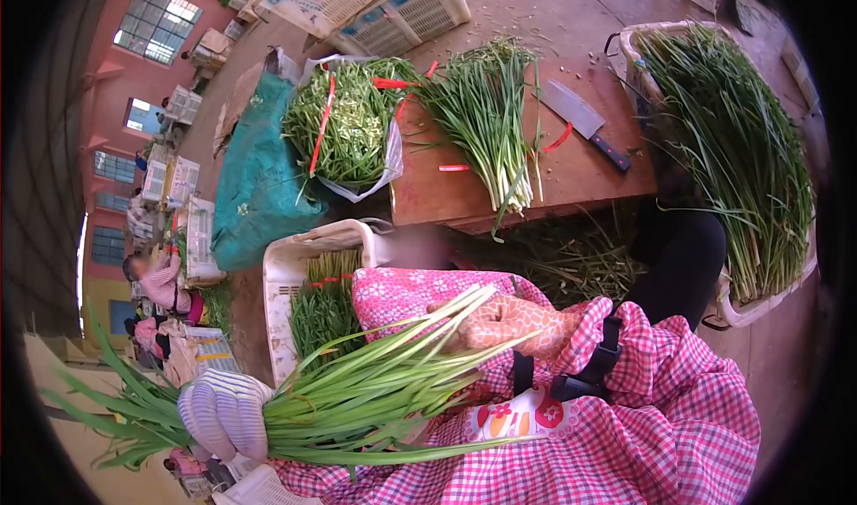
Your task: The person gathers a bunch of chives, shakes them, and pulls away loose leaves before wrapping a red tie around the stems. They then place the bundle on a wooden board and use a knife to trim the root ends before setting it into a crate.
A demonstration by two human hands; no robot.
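The bundle of chives (357, 398) slants across the checked apron (643, 434), its leafy part clenched in the striped-gloved left hand (223, 413). Its pale stem ends touch the fingers (495, 319) of the orange-gloved right hand (516, 325); whether those grip is unclear. Beyond, a cleaver (585, 123) lies on the table (589, 179)

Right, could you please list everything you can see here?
table: one, brown, ahead
held bunch: one, green, across the lap
loose stalks: one pile, green, on table
bagged greens: one, green, table's left edge
cleaver: one, steel, on table
red ties: several, on table
near crate: one, white, below table
right crate: one, white, holding stalks
teal sack: one, left of table
left hand: striped glove, fingers gripping held bunch
right hand: orange glove, at bunch's pale ends
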